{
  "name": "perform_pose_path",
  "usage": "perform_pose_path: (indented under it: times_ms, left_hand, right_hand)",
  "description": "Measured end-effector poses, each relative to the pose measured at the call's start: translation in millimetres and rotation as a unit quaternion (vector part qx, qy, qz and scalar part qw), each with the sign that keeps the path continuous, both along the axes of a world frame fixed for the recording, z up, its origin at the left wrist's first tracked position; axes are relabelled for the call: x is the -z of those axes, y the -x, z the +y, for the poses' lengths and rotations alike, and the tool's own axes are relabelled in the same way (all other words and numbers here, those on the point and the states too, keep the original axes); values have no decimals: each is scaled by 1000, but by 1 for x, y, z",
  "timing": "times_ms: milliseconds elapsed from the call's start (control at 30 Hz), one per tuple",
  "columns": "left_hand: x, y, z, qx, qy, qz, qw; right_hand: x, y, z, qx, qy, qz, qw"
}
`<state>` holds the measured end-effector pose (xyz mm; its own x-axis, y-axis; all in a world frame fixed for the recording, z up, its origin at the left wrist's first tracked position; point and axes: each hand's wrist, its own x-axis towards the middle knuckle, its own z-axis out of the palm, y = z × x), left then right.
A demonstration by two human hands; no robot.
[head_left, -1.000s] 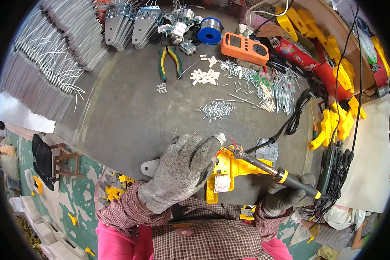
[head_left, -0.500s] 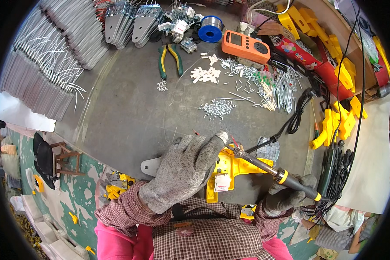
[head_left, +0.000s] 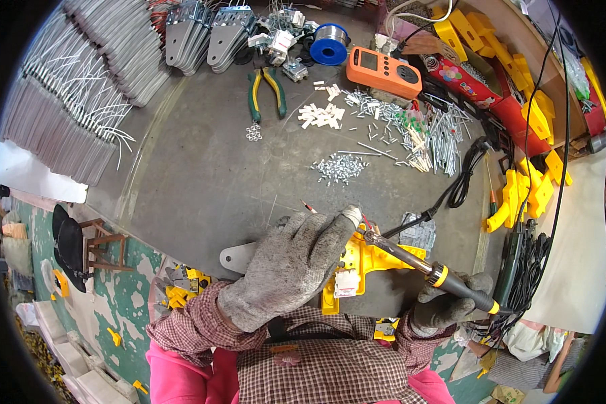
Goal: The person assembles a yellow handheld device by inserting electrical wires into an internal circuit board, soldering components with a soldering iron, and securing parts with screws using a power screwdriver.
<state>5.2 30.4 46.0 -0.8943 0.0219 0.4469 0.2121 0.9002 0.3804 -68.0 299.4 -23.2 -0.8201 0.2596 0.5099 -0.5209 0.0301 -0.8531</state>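
My left hand (head_left: 289, 266), in a grey speckled glove, is closed with thumb and forefinger pinched on a thin red wire (head_left: 365, 221). A white wrap covers the thumb's tip. In my right hand (head_left: 444, 306), also gloved, is a soldering iron (head_left: 438, 274) with a black and yellow handle. Its metal tip points left and meets the work beside my left thumb, above a yellow plastic housing (head_left: 377, 259). The exact contact is too small to make out. A white block (head_left: 347, 283) sits in the housing. A grey metal plate (head_left: 237, 257) shows partly behind my left hand.
Pliers (head_left: 268, 94), a solder spool (head_left: 330, 44), an orange meter (head_left: 384, 72) and piles of small rivets (head_left: 339, 168) and pins lie across the bench. Stacked grey plates (head_left: 60, 121) line the left. Yellow parts (head_left: 518, 195) and black cables (head_left: 518, 283) crowd the right.
My left hand has shifted very slightly right and down, its thumb nearer the iron's tip. The soldering iron and yellow housing stay nearly in place.
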Motion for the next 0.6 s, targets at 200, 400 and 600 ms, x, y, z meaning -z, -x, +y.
perform_pose_path:
  times_ms: [200,400,600]
  left_hand:
    - [0,5,-1,15,-12,8,1000]
    - [-4,1,-6,14,-36,37,999]
    - [22,-18,-32,-50,-124,35,990]
  right_hand:
    - [-9,1,-11,-12,37,10,999]
    - [-12,3,-10,5,-43,39,998]
    - [-18,-2,-14,-159,84,7,984]
